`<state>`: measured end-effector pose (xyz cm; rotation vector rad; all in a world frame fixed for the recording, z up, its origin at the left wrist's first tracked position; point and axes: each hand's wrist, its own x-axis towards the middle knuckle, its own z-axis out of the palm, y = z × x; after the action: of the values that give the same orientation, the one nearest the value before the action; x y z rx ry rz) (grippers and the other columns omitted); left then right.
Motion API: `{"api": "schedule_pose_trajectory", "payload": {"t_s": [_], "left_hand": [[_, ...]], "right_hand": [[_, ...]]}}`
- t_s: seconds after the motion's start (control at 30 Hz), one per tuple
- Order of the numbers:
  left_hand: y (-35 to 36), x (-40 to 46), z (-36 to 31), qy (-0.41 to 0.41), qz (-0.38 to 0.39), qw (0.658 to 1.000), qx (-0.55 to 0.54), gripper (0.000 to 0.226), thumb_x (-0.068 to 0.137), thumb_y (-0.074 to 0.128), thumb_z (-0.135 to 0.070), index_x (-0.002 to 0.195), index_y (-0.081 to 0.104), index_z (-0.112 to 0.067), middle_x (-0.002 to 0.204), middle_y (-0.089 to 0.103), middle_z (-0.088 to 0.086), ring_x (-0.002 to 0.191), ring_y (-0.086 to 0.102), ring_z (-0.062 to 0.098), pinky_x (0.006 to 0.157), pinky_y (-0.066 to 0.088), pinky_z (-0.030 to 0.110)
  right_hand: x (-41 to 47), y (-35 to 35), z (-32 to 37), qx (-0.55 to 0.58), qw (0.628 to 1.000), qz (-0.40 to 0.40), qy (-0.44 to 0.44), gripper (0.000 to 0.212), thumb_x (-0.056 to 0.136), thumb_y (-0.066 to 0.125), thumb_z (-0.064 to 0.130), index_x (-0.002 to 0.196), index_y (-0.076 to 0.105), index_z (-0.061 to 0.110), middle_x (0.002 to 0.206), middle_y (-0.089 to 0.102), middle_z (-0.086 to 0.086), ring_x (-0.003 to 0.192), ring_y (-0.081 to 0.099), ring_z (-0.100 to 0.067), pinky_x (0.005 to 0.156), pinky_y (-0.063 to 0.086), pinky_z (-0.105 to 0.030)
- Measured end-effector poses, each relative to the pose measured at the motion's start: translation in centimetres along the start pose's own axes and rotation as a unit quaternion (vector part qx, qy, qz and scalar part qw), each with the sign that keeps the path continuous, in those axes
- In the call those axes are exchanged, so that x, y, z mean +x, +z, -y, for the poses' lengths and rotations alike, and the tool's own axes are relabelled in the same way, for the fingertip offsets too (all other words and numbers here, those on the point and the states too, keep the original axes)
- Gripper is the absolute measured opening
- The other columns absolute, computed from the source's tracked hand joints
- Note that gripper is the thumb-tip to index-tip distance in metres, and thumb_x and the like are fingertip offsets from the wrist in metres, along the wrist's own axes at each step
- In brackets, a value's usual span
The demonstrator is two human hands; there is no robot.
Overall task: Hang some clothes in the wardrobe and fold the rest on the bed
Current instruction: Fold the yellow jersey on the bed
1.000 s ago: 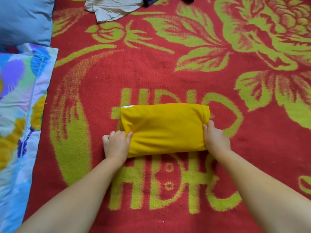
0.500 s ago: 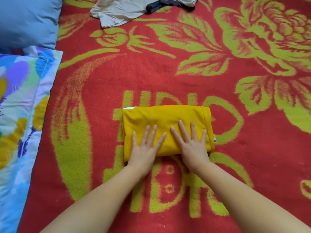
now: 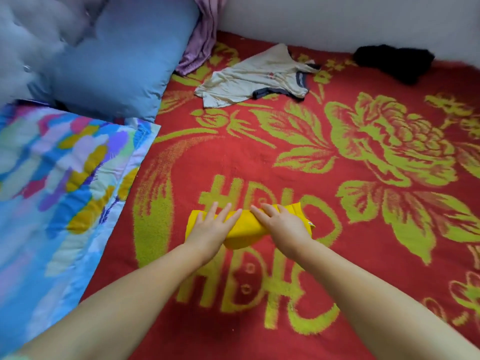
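Here, both hands lie flat on a folded yellow garment (image 3: 244,228) that sits on the red blanket (image 3: 337,255) with its green flower pattern, over the large green lettering near the middle of the bed. The left hand (image 3: 211,227) presses on the left part of the bundle, fingers straight and slightly spread, pointing away from the person. The right hand (image 3: 281,222) rests on the right part, its fingers also extended and angled toward the left, so the fingertips of the two hands come close together over the cloth. Neither grip closes round anything; both palms simply bear down. A small tag or label, perhaps, shows at the garment's right end, though the view is too soft to be sure.

Farther up the bed a cream shirt with dark trim (image 3: 255,79) lies crumpled and unfolded, and well to its right a black garment (image 3: 394,62) sits in a heap close to the pale wall (image 3: 337,19). A purple cloth (image 3: 201,37) hangs down at the corner beside a blue pillow (image 3: 117,61). On the left edge lies a quilt (image 3: 57,178) printed in blue, yellow, pink and violet patches, just beside the blanket.
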<state>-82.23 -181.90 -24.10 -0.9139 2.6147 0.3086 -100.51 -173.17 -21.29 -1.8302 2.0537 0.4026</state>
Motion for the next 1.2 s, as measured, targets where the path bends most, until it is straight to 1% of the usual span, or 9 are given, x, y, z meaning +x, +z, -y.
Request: {"api": "schedule_pose_trajectory", "payload": {"t_s": [0.17,0.3,0.5,0.6,0.7,0.8,0.9,1.07,1.2], "left_hand": [[-3.2,-9.9,0.2,-0.121,-0.050,0.991,-0.019,0.079,0.093,0.037,0.001,0.152,-0.004,-0.031,0.161,0.007,0.004,0.147,0.005,0.033,0.113,0.023,0.053],[-3.7,-19.4,0.9,-0.219,-0.062,0.974,-0.017,0.071,0.096,0.033,-0.005,0.153,-0.002,-0.028,0.159,0.013,0.003,0.146,0.010,0.031,0.113,0.026,0.049],[-1.9,-38.1,0.6,-0.384,-0.092,0.918,-0.040,0.085,0.087,0.043,0.004,0.153,-0.003,-0.023,0.156,0.016,0.003,0.145,0.013,0.026,0.113,0.027,0.044],[0.2,-49.2,-1.6,-0.475,-0.103,0.872,-0.054,0.075,0.091,0.038,0.001,0.153,0.001,-0.021,0.156,0.019,0.003,0.144,0.017,0.025,0.112,0.028,0.041],[3.0,-58.3,-5.3,-0.542,-0.113,0.828,-0.090,0.073,0.090,0.038,0.002,0.153,0.008,-0.018,0.154,0.025,0.006,0.143,0.022,0.028,0.111,0.031,0.040],[7.5,-68.1,-11.0,-0.603,-0.127,0.783,-0.082,0.076,0.082,0.049,0.004,0.151,0.022,-0.013,0.142,0.041,0.014,0.132,0.041,0.034,0.105,0.040,0.039],[12.4,-76.3,-16.5,-0.636,-0.066,0.755,-0.146,0.079,0.084,0.043,0.004,0.153,0.011,-0.017,0.144,0.034,0.011,0.133,0.036,0.031,0.107,0.035,0.041],[18.9,-87.3,-25.0,-0.664,-0.015,0.717,-0.211,0.077,0.082,0.043,0.005,0.150,0.018,-0.021,0.136,0.042,0.010,0.124,0.043,0.032,0.094,0.043,0.045],[22.7,-92.6,-28.6,-0.663,0.004,0.707,-0.247,0.082,0.080,0.044,0.008,0.151,0.016,-0.022,0.136,0.041,0.012,0.120,0.044,0.034,0.088,0.044,0.046]], "right_hand": [[-4.0,-5.7,5.1,-0.075,0.989,-0.051,-0.118,0.077,0.094,0.045,0.005,0.153,0.004,0.032,0.153,0.022,-0.003,0.138,0.028,-0.037,0.091,0.049,-0.045],[-7.0,-8.8,11.6,-0.122,0.961,-0.074,-0.235,0.080,0.091,0.048,0.004,0.153,0.005,0.030,0.153,0.022,-0.004,0.134,0.031,-0.037,0.092,0.048,-0.046],[-13.3,-11.5,25.7,-0.201,0.873,-0.109,-0.431,0.079,0.091,0.045,0.002,0.152,0.006,0.031,0.154,0.018,-0.004,0.136,0.029,-0.038,0.092,0.048,-0.047],[-19.0,-11.3,34.3,-0.233,0.809,-0.110,-0.529,0.078,0.092,0.041,0.001,0.152,0.003,0.033,0.156,0.015,-0.004,0.139,0.025,-0.037,0.096,0.047,-0.047],[-25.7,-9.3,41.5,-0.263,0.755,-0.096,-0.593,0.078,0.092,0.042,0.002,0.153,0.004,0.032,0.157,0.017,-0.004,0.140,0.025,-0.033,0.097,0.045,-0.045],[-34.4,-4.7,48.3,-0.291,0.695,-0.094,-0.651,0.080,0.091,0.049,0.004,0.153,0.006,0.030,0.152,0.023,-0.006,0.136,0.032,-0.032,0.094,0.047,-0.044],[-42.5,0.7,52.8,-0.306,0.648,-0.076,-0.694,0.080,0.092,0.048,0.003,0.153,0.005,0.028,0.153,0.022,-0.006,0.136,0.033,-0.030,0.097,0.043,-0.043],[-53.7,10.0,57.7,-0.303,0.610,-0.010,-0.732,0.079,0.090,0.048,0.002,0.152,0.009,0.031,0.146,0.032,-0.006,0.127,0.045,-0.030,0.092,0.048,-0.044],[-58.8,14.8,60.0,-0.311,0.597,0.029,-0.739,0.085,0.087,0.047,-0.004,0.153,0.006,0.032,0.149,0.028,-0.006,0.131,0.042,-0.032,0.093,0.047,-0.045]]}}
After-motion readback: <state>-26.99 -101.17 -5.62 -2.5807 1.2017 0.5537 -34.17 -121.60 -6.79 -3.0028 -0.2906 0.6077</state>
